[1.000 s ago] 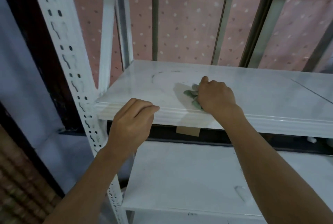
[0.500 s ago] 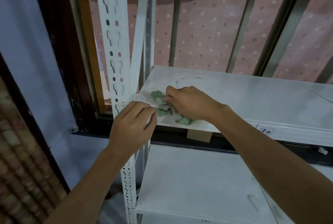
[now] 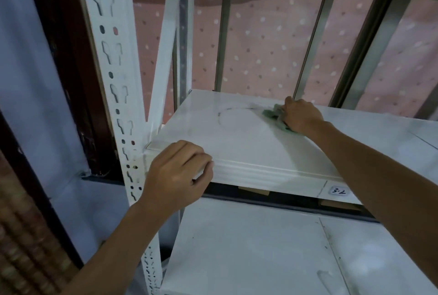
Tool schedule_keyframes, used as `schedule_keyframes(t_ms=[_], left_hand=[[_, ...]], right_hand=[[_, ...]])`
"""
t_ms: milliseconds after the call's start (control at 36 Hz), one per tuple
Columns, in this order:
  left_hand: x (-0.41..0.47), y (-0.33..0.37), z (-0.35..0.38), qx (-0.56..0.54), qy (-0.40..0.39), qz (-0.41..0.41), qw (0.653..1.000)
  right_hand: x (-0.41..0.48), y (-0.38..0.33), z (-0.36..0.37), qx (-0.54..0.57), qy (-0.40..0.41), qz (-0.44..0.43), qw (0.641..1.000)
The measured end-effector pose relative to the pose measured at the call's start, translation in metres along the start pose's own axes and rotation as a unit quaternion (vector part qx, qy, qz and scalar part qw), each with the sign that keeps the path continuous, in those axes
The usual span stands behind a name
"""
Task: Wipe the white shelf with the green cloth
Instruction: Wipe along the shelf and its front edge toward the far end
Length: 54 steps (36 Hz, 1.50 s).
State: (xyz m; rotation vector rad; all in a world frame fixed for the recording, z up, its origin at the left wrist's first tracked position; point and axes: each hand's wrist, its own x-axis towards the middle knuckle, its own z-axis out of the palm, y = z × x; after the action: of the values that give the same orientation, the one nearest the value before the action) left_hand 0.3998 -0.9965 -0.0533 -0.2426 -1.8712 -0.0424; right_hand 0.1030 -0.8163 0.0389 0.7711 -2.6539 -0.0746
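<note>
The right hand point(image 3: 302, 116) has its fingers curled over one bunched green cloth point(image 3: 272, 113) and presses it flat on the white shelf point(image 3: 248, 143). The cloth lies near the back edge of that shelf, roughly midway along the visible stretch, and only its left fringe and a strip below the knuckles show past the hand. The left hand point(image 3: 177, 173) grips the shelf's front edge close to the front-left corner, four fingers bent over the top of the lip and the thumb against its face; it holds nothing else. Just left of the cloth, one faint dark ring mark point(image 3: 227, 114) curves across the shelf top, its right end touching the cloth's fringe. On the front lip, right of the left hand and partly behind the right forearm, sits one small white label point(image 3: 339, 191) with handwritten characters. Two tan cardboard scraps point(image 3: 253, 191) poke out under the front edge. One second white shelf point(image 3: 248, 247) lies below, bearing a few dark specks. At the front-left corner stands one slotted white upright point(image 3: 111, 69), and one plain white brace point(image 3: 163, 57) slants from it toward the top. Behind the back edge hangs a pink dotted curtain point(image 3: 260, 45).
</note>
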Motion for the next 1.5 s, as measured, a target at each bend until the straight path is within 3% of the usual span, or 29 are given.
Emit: schedule_keyframes(t_ms=[278,389,611,778,833,917,1056,1194,1361,1500], left_hand=[[-0.002,0.005,0.019,0.022,0.032,-0.023,0.999],[-0.006,0.008,0.021,0.024,0.045,-0.038,0.998],[-0.002,0.011,0.020,0.034,0.060,-0.038,0.997],[0.001,0.012,0.019,0.040,0.060,-0.033,0.997],[0.001,0.011,0.018,0.046,0.059,-0.028,0.997],[-0.001,0.010,0.016,0.054,0.051,-0.024,0.997],[-0.001,0.009,0.014,0.054,0.044,-0.025,0.997],[0.001,0.009,0.015,0.048,0.043,-0.036,0.997],[0.003,0.009,0.017,0.047,0.056,-0.050,0.996],[0.001,0.013,0.021,0.042,0.072,-0.063,0.995]], right_hand=[[0.066,-0.018,0.014,-0.008,-0.046,-0.089,0.995],[0.070,-0.047,0.010,0.011,-0.038,-0.188,0.981],[0.013,-0.093,-0.015,0.065,-0.017,-0.407,0.911],[-0.040,-0.087,-0.026,0.101,0.100,-0.517,0.844],[-0.045,-0.080,-0.023,0.114,0.122,-0.507,0.845],[-0.042,-0.069,-0.014,0.125,0.118,-0.444,0.879],[-0.005,-0.057,-0.001,0.063,0.067,-0.306,0.947],[0.057,-0.071,0.011,0.046,0.003,-0.224,0.974],[0.103,-0.119,0.009,0.037,-0.017,-0.233,0.972],[0.105,-0.158,0.006,0.063,0.015,-0.330,0.942]])
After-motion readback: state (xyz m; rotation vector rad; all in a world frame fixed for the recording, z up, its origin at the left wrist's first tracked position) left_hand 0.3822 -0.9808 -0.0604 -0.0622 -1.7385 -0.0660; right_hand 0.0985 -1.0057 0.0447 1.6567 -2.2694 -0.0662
